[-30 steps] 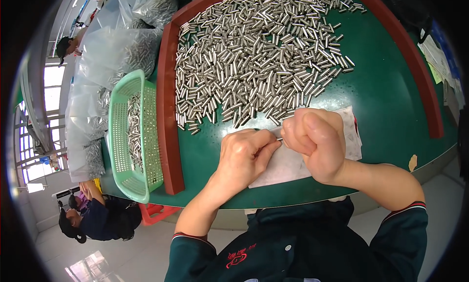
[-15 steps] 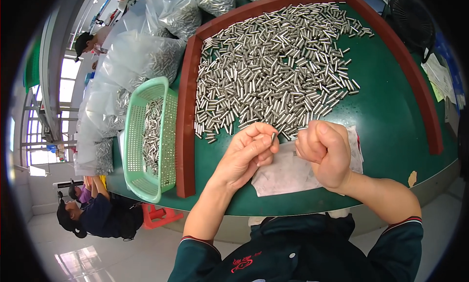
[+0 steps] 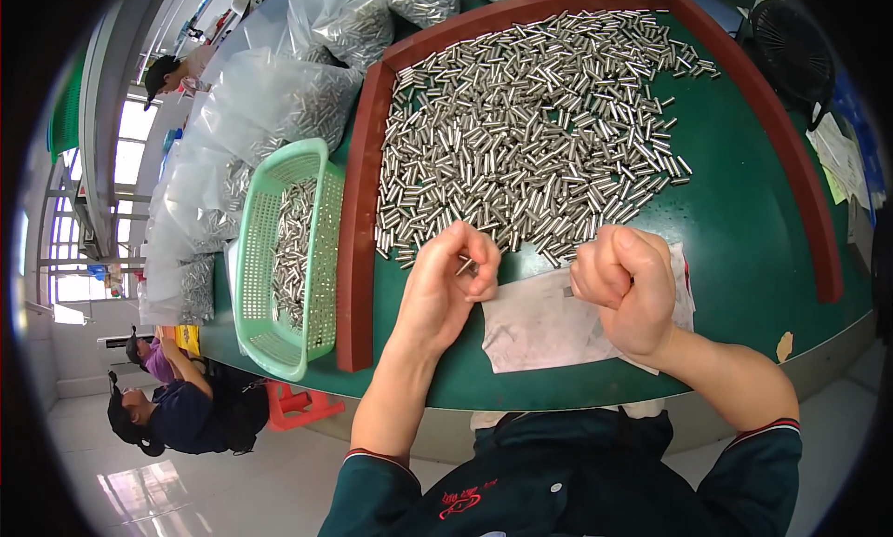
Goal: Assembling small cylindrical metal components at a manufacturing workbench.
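My left hand (image 3: 448,275) is curled in front of the pile, its fingers closed around a small metal pin (image 3: 467,267). To its right my right hand (image 3: 625,281) makes a fist above a stained white cloth (image 3: 530,328). What the fist holds, if anything, is hidden; a small grey spot shows beside its fingers. Beyond both hands spreads a large heap of short, shiny metal pins (image 3: 530,137), lying every which way on the green table (image 3: 735,202).
A dark red raised border (image 3: 358,230) frames the heap. Left of it stands a light green basket (image 3: 321,258) with pins inside, then clear bags (image 3: 279,100) of pins. A black fan (image 3: 791,49) and papers (image 3: 837,151) are at right. Other people (image 3: 186,411) sit at left.
My left hand has shifted left, away from the right fist, and its fingers have curled inward with the pin. My right fist has barely moved.
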{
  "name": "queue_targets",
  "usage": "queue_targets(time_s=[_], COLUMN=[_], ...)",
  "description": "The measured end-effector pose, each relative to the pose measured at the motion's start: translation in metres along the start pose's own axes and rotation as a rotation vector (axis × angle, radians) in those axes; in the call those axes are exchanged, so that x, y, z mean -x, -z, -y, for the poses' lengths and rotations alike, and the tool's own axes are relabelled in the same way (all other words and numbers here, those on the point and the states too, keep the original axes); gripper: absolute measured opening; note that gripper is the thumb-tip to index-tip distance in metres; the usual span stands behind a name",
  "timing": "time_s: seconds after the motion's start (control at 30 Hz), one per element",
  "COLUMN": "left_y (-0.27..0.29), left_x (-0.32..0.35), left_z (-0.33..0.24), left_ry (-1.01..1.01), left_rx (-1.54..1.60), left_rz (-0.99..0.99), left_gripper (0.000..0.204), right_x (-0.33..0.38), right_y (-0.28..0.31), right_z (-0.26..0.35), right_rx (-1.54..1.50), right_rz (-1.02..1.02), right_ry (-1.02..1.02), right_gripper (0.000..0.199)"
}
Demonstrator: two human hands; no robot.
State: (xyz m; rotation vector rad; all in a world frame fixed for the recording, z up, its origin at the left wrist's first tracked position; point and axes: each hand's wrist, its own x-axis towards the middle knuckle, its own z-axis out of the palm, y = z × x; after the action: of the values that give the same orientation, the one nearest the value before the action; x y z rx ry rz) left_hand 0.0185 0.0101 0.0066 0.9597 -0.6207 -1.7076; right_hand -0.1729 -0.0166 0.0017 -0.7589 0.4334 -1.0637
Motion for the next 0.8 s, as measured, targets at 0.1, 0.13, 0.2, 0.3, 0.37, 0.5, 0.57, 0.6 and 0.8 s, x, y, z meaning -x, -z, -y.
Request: queue_targets(time_s=[0.1,0.13,0.2,0.3,0.37,0.5,0.57,0.6,0.8], left_y=[-0.012,-0.009,-0.01,-0.007,-0.013,-0.016,-0.016,-0.017,-0.025], left_x=[0.001,0.001,0.002,0.002,0.001,-0.001,-0.002,-0.002,0.005], left_z=[-0.004,-0.002,-0.002,0.002,0.005,0.012,0.012,0.012,0.009], left_ry=[-0.17,-0.247,-0.29,-0.342,-0.409,-0.489,-0.48,-0.473,-0.428], left_rx=[-0.702,-0.937,-1.139,-1.386,-1.551,-1.579,-1.588,-1.597,-1.315], left_rz=[-0.232,-0.259,-0.318,-0.317,-0.332,-0.307,-0.306,-0.304,-0.028], left_gripper=[0.015,0.01,0.009,0.01,0.013,0.012,0.011,0.01,0.013], right_x=[-0.001,0.0,0.0,-0.001,-0.001,-0.001,-0.002,-0.001,-0.002], right_y=[0.001,0.0,0.0,0.001,0.001,0.0,0.0,-0.001,-0.001], right_z=[0.001,0.002,0.002,0.001,0.002,0.001,0.002,0.002,0.003], right_rx=[0.006,0.016,0.026,0.023,0.025,0.017,0.023,0.023,0.006], right_rz=[0.003,0.001,-0.003,-0.01,-0.009,-0.015,-0.019,-0.019,-0.036], right_ry=[0.003,0.004,0.004,-0.014,-0.011,-0.019,-0.013,-0.014,-0.033], right_gripper=[0.036,0.036,0.036,0.036,0.035,0.036,0.036,0.036,0.036])
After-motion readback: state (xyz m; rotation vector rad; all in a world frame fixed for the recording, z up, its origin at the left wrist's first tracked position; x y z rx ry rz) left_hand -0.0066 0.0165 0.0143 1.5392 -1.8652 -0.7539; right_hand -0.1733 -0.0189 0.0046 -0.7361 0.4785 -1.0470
